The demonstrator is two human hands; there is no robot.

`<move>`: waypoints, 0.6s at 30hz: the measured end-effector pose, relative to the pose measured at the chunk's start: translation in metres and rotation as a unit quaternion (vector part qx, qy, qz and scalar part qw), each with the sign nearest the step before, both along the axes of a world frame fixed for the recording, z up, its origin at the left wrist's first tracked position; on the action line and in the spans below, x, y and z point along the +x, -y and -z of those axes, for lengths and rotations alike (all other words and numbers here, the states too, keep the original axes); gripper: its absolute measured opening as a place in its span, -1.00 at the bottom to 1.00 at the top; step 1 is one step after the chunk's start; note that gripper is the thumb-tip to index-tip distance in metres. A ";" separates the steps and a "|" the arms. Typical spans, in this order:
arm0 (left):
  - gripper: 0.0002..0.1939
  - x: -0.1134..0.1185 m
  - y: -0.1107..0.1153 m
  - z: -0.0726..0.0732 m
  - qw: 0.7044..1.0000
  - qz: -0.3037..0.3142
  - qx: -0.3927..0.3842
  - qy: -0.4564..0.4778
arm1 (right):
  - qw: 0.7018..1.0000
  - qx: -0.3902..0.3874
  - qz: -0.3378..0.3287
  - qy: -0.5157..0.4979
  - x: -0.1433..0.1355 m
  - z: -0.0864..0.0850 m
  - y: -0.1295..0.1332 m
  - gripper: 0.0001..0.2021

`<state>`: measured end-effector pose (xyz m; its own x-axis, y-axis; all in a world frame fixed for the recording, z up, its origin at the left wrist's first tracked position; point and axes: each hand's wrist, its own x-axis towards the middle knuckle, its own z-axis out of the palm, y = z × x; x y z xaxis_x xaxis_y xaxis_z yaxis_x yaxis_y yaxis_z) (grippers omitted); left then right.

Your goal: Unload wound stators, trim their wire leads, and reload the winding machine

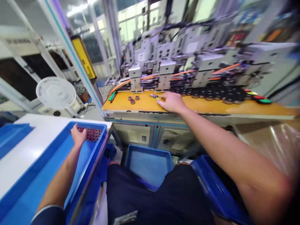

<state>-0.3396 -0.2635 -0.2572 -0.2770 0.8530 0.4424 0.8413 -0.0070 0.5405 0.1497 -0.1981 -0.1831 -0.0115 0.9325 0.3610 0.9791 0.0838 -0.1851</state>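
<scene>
My left hand [79, 136] reaches into a long blue tray [57, 153] on the left, its fingers bent down at the end of a packed block of small reddish, copper-coloured parts [94, 134]. What lies between those fingers is hidden. Over the orange worktop [145, 106], my right hand [172, 102] is closed around small pliers [154, 96] with a metal head and yellowish handles; the head points left. Three small round copper-coloured parts [132, 101] sit on the worktop to the left of the pliers.
Behind the worktop stands a row of machine fixtures [166, 75] with orange tubes. Dark round pieces [211, 93] line the worktop's right side. Button strips [113, 96] sit at its ends. A blue bin [150, 162] is below, near my knees; a white fan [55, 92] stands left.
</scene>
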 end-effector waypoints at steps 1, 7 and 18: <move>-0.49 0.018 -0.004 -0.010 1.000 0.010 0.022 -0.008 | 1.000 0.001 0.000 -0.007 0.001 -0.001 -0.001 -0.71; -0.51 0.163 -0.034 -0.052 0.986 0.153 0.063 -0.011 | 1.000 0.004 -0.011 -0.010 0.005 0.000 0.000 -0.66; -0.32 0.268 -0.083 -0.060 0.980 0.124 0.031 0.152 | 0.980 0.195 -0.008 -0.025 0.004 0.004 0.026 -0.49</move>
<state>-0.0716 -0.1806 -0.1973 -0.1927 0.8848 0.4243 0.6092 -0.2312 0.7586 0.1542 -0.2240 -0.1874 0.0017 0.7236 0.6902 0.9675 0.1734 -0.1843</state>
